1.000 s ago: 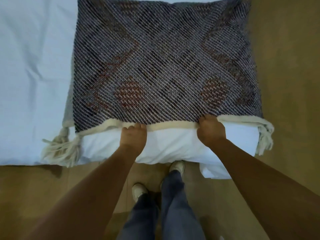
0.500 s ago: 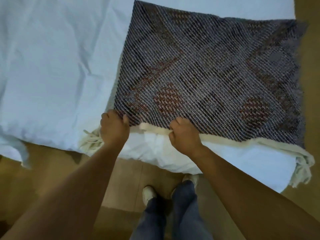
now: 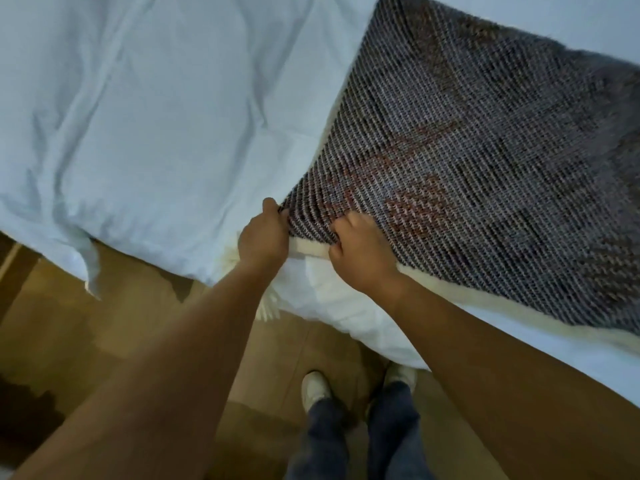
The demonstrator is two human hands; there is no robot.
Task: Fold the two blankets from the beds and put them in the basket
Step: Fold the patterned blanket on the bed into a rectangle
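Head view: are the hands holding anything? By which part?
Both grip the woven blanket: the left hand holds its near left corner, and the right hand holds its cream near edge just beside that corner.

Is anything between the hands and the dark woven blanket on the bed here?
Nothing visible does. The left hand grips the blanket at its near corner and the right hand pinches its near edge beside it. The basket is not in view, so that path cannot be judged.

One head-worn wide-angle view looks steeply down, close above the near edge of the white-sheeted bed (image 3: 145,133) and the tan floor (image 3: 86,341).
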